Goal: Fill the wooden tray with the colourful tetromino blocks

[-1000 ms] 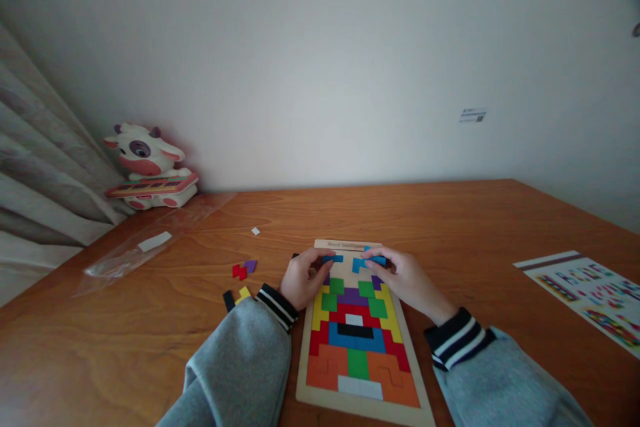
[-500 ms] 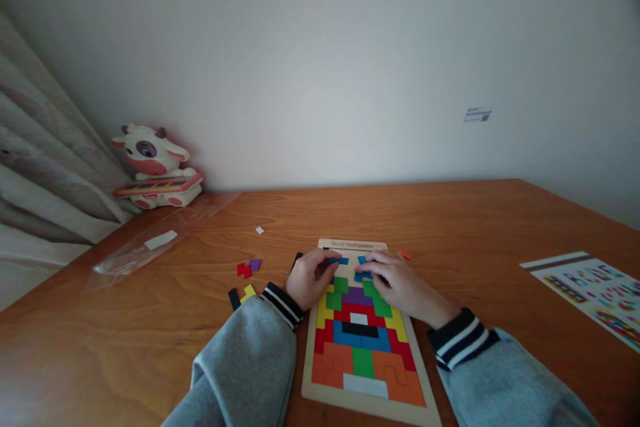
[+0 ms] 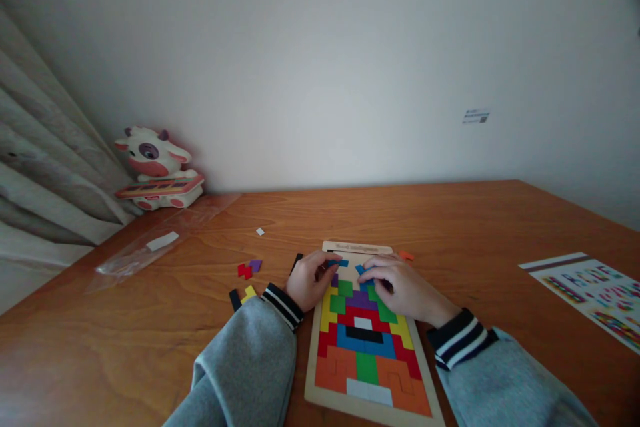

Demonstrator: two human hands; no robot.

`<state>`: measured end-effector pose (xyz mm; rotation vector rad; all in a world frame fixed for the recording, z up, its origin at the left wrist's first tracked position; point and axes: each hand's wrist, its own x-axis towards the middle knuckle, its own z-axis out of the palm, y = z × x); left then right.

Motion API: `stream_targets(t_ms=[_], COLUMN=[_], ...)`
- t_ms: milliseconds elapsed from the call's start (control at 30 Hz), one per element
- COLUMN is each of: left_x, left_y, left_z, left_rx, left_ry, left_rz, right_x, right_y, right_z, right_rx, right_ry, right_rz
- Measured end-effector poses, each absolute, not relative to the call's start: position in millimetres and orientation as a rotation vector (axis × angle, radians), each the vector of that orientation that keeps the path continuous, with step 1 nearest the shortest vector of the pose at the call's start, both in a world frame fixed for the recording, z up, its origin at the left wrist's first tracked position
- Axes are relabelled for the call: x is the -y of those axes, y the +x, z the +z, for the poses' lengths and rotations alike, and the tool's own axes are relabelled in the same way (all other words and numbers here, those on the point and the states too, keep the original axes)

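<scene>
A wooden tetromino puzzle board [image 3: 367, 411] lies in front of me, its lower part filled with red, orange, green, blue, yellow, purple, black and white pieces. At its upper left, my left hand [image 3: 311, 278] has thumb and forefinger curled together on a blue puzzle piece [image 3: 343, 263]. My right hand [image 3: 403, 285] comes in from the other side, its fingertips closed on another blue puzzle piece [image 3: 361, 269] just above the green pieces. The fingers cover part of both blue pieces. Between the hands, bare pale wood of the board shows.
Left of the board lie loose red [image 3: 245, 271], purple [image 3: 256, 265], yellow [image 3: 249, 293] and black [image 3: 235, 299] pieces. An orange piece [image 3: 407, 255] rests beyond my right hand. A plastic bag [image 3: 135, 260], cow toy [image 3: 159, 170] and printed sheet [image 3: 590, 293] are farther out.
The board has shifted slightly to the right. The blue piece at my right hand has moved a little toward me, down to the green pieces. My left hand is almost still.
</scene>
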<state>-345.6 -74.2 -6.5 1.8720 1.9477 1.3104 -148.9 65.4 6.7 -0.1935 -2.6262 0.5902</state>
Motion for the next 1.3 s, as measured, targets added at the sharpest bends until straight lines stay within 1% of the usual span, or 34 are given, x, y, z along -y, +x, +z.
stream_targets(t_ms=[167, 367, 467, 633, 767, 933, 1100, 1300], left_x=[74.9, 73.4, 72.9, 73.6, 74.1, 74.3, 73.7, 71.9], left_y=[-345.2, -346.8, -346.7, -345.6, -345.4, -345.3, -346.3, -347.8], left_z=[-4.2, -9.3, -10.4, -6.2, -4.8, -5.0, -7.0, -8.0], left_rx=[-1.976, -1.974, -1.999, -2.004, -2.025, -2.043, -2.071, -2.154], left_ry=[1.883, 1.788, 1.753, 1.779, 1.759, 1.751, 1.744, 1.721], left_rz=[1.282, 1.331, 1.362, 1.395, 1.413, 1.411, 1.415, 1.365], right_x=[-63.3, -65.1, -66.7, -66.7, -63.9, -63.8, -63.7, -59.2], right_y=[-149.4, -154.0, -155.4, -154.9, -154.7, -155.5, -158.7, -164.5], right_z=[9.4, 1.6, 0.5, 5.2, 8.0, 7.4, 4.2, 7.0], right_rx=[2.523, 2.267, 2.12, 1.96, 1.933, 2.064, 2.004, 2.242], right_ry=[-0.252, -0.529, -0.628, -0.619, -0.61, -0.584, -0.61, -0.58], right_rz=[0.674, 1.006, 1.116, 1.187, 1.382, 1.261, 1.337, 1.115])
